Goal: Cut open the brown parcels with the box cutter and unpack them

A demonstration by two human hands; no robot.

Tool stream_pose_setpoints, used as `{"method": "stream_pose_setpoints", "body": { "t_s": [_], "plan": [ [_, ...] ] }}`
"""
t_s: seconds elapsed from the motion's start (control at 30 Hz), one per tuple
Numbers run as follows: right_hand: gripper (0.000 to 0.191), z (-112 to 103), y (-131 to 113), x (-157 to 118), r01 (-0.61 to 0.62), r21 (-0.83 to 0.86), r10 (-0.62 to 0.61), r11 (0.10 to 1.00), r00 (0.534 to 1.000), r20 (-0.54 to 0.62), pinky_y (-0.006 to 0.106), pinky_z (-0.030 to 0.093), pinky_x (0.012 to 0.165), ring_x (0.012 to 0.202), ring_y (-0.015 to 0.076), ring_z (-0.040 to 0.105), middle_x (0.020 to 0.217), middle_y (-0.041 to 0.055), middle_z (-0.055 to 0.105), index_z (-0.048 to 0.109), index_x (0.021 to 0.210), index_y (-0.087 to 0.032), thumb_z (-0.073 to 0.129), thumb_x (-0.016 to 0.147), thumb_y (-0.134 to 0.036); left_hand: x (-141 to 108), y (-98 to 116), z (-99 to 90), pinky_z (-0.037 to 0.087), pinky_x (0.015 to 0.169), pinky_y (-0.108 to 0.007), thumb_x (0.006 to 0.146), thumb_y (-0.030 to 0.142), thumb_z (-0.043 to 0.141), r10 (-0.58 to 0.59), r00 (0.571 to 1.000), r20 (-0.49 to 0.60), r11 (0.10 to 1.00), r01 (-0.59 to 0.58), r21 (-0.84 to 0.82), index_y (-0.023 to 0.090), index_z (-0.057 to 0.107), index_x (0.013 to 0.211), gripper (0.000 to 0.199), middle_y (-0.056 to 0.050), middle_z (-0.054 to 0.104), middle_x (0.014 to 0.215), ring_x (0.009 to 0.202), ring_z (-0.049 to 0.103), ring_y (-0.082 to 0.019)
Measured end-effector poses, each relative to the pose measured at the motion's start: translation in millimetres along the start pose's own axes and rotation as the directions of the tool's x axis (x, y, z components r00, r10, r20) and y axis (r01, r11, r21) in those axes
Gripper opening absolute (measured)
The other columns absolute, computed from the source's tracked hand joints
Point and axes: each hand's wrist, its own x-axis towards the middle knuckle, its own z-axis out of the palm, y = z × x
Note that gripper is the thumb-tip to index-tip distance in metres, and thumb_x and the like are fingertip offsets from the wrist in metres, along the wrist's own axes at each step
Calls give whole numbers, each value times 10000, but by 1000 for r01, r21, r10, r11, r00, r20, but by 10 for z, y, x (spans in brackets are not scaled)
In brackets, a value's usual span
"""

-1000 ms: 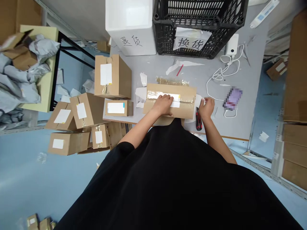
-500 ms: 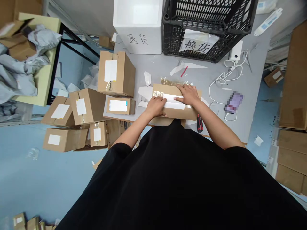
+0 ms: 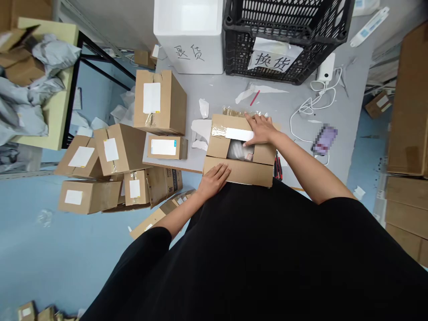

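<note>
Cardboard carton [image 3: 257, 174] sits between both hands, top flaps [image 3: 217, 145] parted, plastic-wrapped item [image 3: 238, 150] inside not yet lifted out; right hand [image 3: 261, 130] lies open on the far flap [image 3: 230, 122], left hand [image 3: 214, 180] open against the near wall [image 3: 239, 171], neither grasping anything

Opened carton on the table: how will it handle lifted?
The open carton likely feels light for its size: what shows inside is a small plastic-wrapped item. Its loose flaps would probably flop when lifted; the corrugated walls look stiff enough to push without crumpling.
</note>
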Motion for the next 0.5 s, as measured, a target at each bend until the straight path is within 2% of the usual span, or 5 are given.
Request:
{"method": "stream_pose_setpoints", "body": {
  "t_s": [0.1, 0.2, 0.3, 0.4, 0.5],
  "plan": [
    [1244, -14, -23, -8, -1, -17, 1, 1000, 1000, -10, 576, 233, 1043, 1304, 480, 360, 1486, 252, 362, 57, 1615, -154, 702, 680, -662, -1, -111, 102, 350, 1218, -473, 995, 383, 445, 65, 997, 31, 998, -64, -17, 216, 462, 1496, 528, -90, 445, 1555, 1497, 333, -259],
    [1198, -36, -38, -3, 3, -11, -4, 1000, 1000, -17, 576, 247, 1039, 1297, 473, 375, 1480, 252, 365, 62, 1615, -148, 692, 703, -603, 84, -232, 195, 327, 1232, -496, 986, 333, 466, 63, 995, 80, 998, -61, -32, 256, 458, 1497, 517, -70, 453, 1548, 1493, 336, -246],
    [1150, -55, -50, -2, 7, -1, -7, 1000, 1000, -13, 575, 267, 1048, 1295, 459, 390, 1477, 249, 385, 85, 1612, -139, 675, 728, -576, 137, -265, 228, 334, 1231, -486, 990, 263, 428, 45, 995, 91, 998, -41, -48, 303, 505, 1459, 476, -43, 474, 1537, 1475, 374, -227],
    [1120, -42, -65, -20, 18, -5, -18, 1000, 1000, -25, 575, 271, 1072, 1317, 455, 377, 1490, 255, 390, 87, 1608, -111, 654, 755, -562, 161, -186, 110, 425, 1164, -429, 1003, 269, 388, 1, 999, 55, 997, 3, -82, 285, 602, 1355, 412, -61, 578, 1453, 1400, 493, -219],
    [1102, 0, -112, -60, 23, -28, -25, 999, 997, -67, 607, 192, 1121, 1385, 465, 293, 1557, 265, 308, 26, 1602, -66, 612, 793, -528, 310, -147, -176, 544, 970, -361, 1028, 340, 335, -216, 975, -51, 974, 212, -84, 237, 619, 1294, 403, -110, 659, 1326, 1172, 661, -213]
  ]
}}
